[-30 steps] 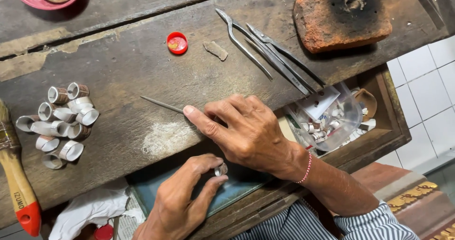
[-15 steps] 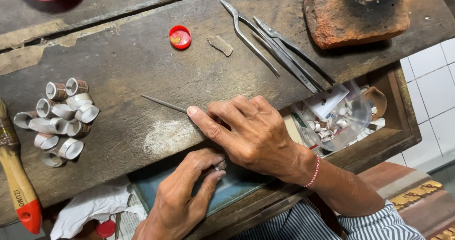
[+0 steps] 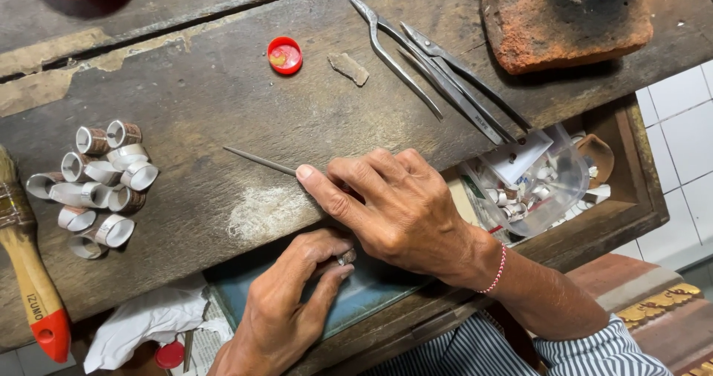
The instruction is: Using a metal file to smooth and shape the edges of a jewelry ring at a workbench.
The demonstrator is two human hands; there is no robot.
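My right hand [image 3: 405, 212] grips a thin needle file [image 3: 252, 159], tip toward 9 o'clock on the bench [image 3: 193, 94] — my left hand [image 3: 290, 309] pinches what looks like a small ring [image 3: 346, 256] at 6 o'clock.

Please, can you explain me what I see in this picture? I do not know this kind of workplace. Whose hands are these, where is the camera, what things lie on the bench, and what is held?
The picture comes from a camera on the person's head, looking down at their own two bare hands over a worn dark wooden workbench.

The right hand holds a thin grey metal file, with the forefinger pressed along it. The left hand pinches a small silver metal piece at the bench edge; it is too small to tell more.

On the bench lie a cluster of small silver ring bands, a red bottle cap, long grey metal tongs, a scorched reddish brick and a wooden brush with a red tip. An open drawer holds a clear plastic tub of more small pieces.
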